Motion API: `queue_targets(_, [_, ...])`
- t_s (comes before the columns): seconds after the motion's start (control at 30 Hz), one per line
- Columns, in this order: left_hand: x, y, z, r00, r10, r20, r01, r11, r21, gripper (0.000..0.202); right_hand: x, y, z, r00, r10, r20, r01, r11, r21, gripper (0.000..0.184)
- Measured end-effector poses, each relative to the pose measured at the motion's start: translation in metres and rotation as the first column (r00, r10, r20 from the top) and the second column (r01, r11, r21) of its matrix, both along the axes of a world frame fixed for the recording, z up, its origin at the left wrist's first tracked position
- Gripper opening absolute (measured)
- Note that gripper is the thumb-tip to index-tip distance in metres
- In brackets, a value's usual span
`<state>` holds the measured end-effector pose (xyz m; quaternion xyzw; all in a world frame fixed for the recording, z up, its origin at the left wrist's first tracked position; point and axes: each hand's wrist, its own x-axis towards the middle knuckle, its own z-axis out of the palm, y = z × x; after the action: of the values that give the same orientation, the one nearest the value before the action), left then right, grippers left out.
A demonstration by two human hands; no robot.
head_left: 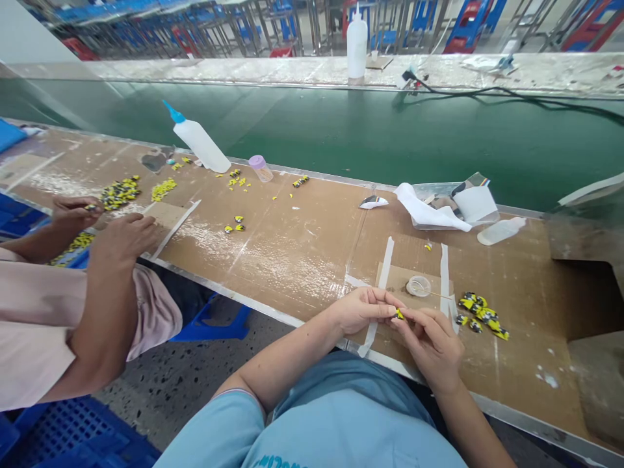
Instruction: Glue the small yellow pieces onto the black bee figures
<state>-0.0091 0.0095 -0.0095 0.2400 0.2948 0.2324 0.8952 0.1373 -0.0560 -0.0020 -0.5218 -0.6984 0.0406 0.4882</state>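
Observation:
Between my fingertips is a small yellow-and-black piece [399, 314], held low over the front of the bench. My left hand [363, 308] pinches it from the left, and my right hand [435, 338] grips it from the right. Just beyond it, a small clear dish [418, 286] sits on a cardboard pad with a thin stick [439, 295] resting across its rim. To the right of my right hand lies a cluster of similar yellow-and-black pieces [486, 314]. A single tiny yellow bit [428, 246] lies farther back. Fine details of the held piece are too small to make out.
A co-worker's hands [124, 234] handle pieces at left, beside a yellow-and-black pile [121, 192]. A blue-tipped bottle [202, 144], a purple-lidded jar [260, 168], a tray of scraps [443, 207] and a lying bottle [501, 231] line the bench's back edge, before a green belt [312, 130].

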Motion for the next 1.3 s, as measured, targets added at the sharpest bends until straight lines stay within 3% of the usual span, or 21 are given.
queue_targets(0.6, [0.0031, -0.0008, 0.0017, 1.0, -0.027, 0.015, 0.027, 0.999, 0.041, 0.044, 0.001, 0.0014, -0.0002, 0.997, -0.068, -0.044, 0.065, 0.996, -0.063, 0.009])
queue_targets(1.3, [0.0036, -0.0016, 0.0003, 0.999, 0.002, -0.043, 0.0, 0.999, 0.05, 0.043, 0.0011, -0.0001, -0.0033, 0.999, -0.045, -0.014, 0.044, 0.997, -0.062, 0.009])
